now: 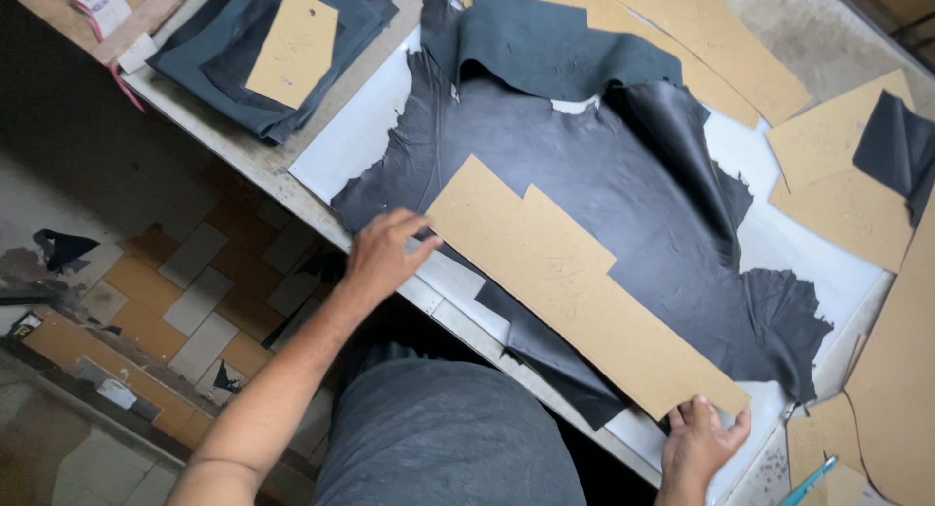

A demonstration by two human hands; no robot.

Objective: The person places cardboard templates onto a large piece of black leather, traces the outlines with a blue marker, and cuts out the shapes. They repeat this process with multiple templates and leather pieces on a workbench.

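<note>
A large dark leather hide (623, 185) lies spread on a white cutting board (351, 141) on the table. A long brown cardboard pattern (575, 287) rests diagonally across the hide's near side. My left hand (382, 253) presses flat on the hide by the pattern's left end, fingers touching its edge. My right hand (701, 438) holds down the pattern's right end with spread fingers. Neither hand grips anything.
A stack of cut dark leather pieces (243, 38) with a small cardboard template (292, 46) sits at the far left. More cardboard patterns (847, 180) lie at the right. A teal pen (808, 482) lies near my right hand. Tiled floor (175, 292) shows below the table edge.
</note>
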